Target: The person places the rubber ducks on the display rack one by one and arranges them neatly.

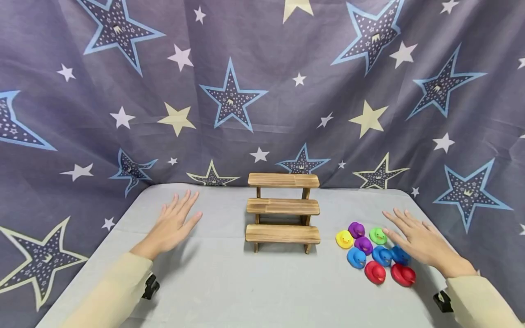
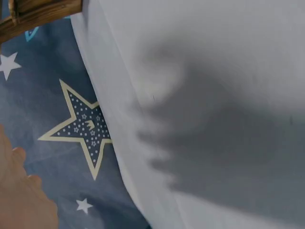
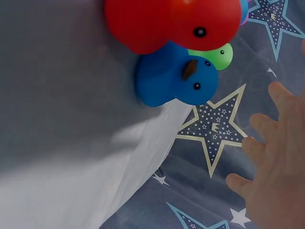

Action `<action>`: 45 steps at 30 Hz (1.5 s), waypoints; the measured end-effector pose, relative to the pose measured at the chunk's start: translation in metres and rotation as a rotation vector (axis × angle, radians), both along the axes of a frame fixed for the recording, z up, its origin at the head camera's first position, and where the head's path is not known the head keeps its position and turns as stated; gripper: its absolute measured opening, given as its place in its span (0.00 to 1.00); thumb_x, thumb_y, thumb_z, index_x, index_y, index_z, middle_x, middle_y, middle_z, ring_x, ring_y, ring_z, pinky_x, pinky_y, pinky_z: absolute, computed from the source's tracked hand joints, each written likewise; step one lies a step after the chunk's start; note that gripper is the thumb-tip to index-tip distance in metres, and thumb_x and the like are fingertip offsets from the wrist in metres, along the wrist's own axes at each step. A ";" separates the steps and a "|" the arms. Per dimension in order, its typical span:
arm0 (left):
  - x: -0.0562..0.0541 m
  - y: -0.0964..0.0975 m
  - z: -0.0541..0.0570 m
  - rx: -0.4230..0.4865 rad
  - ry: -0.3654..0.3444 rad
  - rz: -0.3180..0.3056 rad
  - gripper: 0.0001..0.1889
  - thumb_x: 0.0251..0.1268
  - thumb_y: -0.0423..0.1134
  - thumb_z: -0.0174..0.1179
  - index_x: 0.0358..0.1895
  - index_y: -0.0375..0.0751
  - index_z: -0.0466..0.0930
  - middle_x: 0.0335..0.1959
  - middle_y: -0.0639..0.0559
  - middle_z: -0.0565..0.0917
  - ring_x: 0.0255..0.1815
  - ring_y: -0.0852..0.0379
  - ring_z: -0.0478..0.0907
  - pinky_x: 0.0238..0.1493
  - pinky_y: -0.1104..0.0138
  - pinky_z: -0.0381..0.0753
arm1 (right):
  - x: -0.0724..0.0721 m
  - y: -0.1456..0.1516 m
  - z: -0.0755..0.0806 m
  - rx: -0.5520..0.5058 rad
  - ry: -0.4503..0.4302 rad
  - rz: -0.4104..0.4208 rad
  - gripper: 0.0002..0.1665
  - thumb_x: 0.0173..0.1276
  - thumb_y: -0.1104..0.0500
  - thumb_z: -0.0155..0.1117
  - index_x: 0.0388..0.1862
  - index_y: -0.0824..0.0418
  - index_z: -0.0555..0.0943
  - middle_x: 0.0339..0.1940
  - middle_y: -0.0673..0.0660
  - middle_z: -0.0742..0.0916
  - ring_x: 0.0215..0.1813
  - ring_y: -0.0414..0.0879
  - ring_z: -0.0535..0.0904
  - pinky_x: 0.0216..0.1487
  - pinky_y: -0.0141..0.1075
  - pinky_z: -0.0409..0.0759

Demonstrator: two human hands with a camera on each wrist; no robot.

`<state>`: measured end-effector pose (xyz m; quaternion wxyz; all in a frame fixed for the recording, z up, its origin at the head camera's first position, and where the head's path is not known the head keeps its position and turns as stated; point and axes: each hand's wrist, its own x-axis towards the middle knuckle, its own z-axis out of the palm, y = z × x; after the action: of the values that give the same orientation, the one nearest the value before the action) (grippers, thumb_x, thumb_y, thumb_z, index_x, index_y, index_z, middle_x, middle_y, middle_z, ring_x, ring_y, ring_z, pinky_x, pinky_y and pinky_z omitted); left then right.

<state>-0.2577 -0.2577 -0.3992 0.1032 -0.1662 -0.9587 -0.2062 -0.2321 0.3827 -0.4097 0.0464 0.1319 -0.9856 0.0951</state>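
Note:
My left hand hovers over the left part of the table, fingers straight and spread, holding nothing; its shadow falls on the cloth. On the right, my right hand is held with extended fingers just beside a cluster of rubber ducks, gripping none. The cluster has a yellow duck, a green duck, two purple ducks, three blue ducks and two red ducks. In the right wrist view, a blue duck and a red duck show close up.
A wooden three-step shelf stands at the middle back of the table, its steps bare. Pale cloth covers the table. A dark star-patterned curtain hangs behind and along both sides.

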 end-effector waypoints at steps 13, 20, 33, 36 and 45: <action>-0.008 0.019 -0.007 0.378 -0.201 -0.070 0.35 0.82 0.59 0.32 0.82 0.51 0.33 0.82 0.39 0.41 0.80 0.36 0.39 0.78 0.38 0.39 | -0.001 -0.004 0.000 -0.197 -0.054 0.023 0.40 0.79 0.41 0.50 0.81 0.58 0.57 0.76 0.76 0.61 0.74 0.77 0.53 0.64 0.80 0.52; -0.006 0.034 -0.009 0.535 -0.257 -0.098 0.34 0.84 0.55 0.35 0.83 0.53 0.34 0.79 0.39 0.55 0.75 0.40 0.59 0.77 0.43 0.51 | -0.002 -0.013 0.006 -0.266 -0.097 0.052 0.38 0.81 0.44 0.50 0.81 0.62 0.57 0.75 0.75 0.63 0.73 0.76 0.57 0.66 0.76 0.57; -0.022 0.080 -0.023 0.774 -0.317 -0.147 0.30 0.84 0.51 0.38 0.81 0.42 0.51 0.75 0.38 0.64 0.71 0.42 0.68 0.72 0.53 0.68 | 0.004 -0.030 0.011 -0.313 -0.093 0.103 0.32 0.82 0.47 0.48 0.73 0.68 0.69 0.70 0.73 0.72 0.71 0.74 0.63 0.66 0.74 0.62; -0.025 0.094 -0.025 0.828 -0.348 -0.167 0.30 0.84 0.50 0.39 0.80 0.40 0.51 0.75 0.37 0.63 0.72 0.42 0.67 0.73 0.53 0.67 | 0.005 -0.033 0.011 -0.313 -0.089 0.110 0.31 0.81 0.47 0.48 0.72 0.67 0.70 0.69 0.71 0.75 0.69 0.73 0.66 0.64 0.73 0.65; -0.027 0.127 -0.023 0.967 -0.388 -0.205 0.31 0.83 0.47 0.42 0.80 0.36 0.51 0.79 0.38 0.55 0.75 0.39 0.60 0.74 0.50 0.66 | 0.006 -0.041 0.011 -0.332 -0.070 0.135 0.29 0.81 0.49 0.51 0.70 0.65 0.73 0.66 0.68 0.78 0.63 0.69 0.75 0.60 0.69 0.74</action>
<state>-0.2849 -0.1307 -0.4227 -0.0318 -0.1515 -0.7344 -0.6609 -0.2261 0.3422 -0.3987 0.0270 0.1850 -0.9462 0.2640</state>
